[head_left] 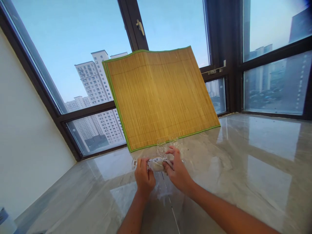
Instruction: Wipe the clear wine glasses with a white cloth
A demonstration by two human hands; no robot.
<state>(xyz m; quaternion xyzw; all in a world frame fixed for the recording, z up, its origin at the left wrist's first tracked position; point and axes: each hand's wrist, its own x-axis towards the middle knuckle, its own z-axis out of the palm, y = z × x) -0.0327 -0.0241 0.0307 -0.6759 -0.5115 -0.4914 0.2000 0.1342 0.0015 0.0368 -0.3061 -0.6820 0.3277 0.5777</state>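
Both of my hands meet over the shiny floor, around a clear glass lying sideways and a pale crumpled cloth [157, 165]. My left hand [144, 177] is closed around the clear glass [134, 163], whose rounded end shows past the fingers on the left. Pinched between thumb and fingers, the cloth is in my right hand [179, 172]; its index finger is raised. Whether the cloth goes inside the glass or only around it, I cannot tell. Just beyond the hands stand more clear glasses [162, 148], partly hidden by my right hand and hard to make out.
A folded bamboo mat [161, 97] with green edging leans upright against the dark-framed window [133, 24]. Glossy grey marble tiles [219, 188] spread around the hands. A white wall [26, 123] rises at left, with a whitish object [6, 222] at the lower left corner.
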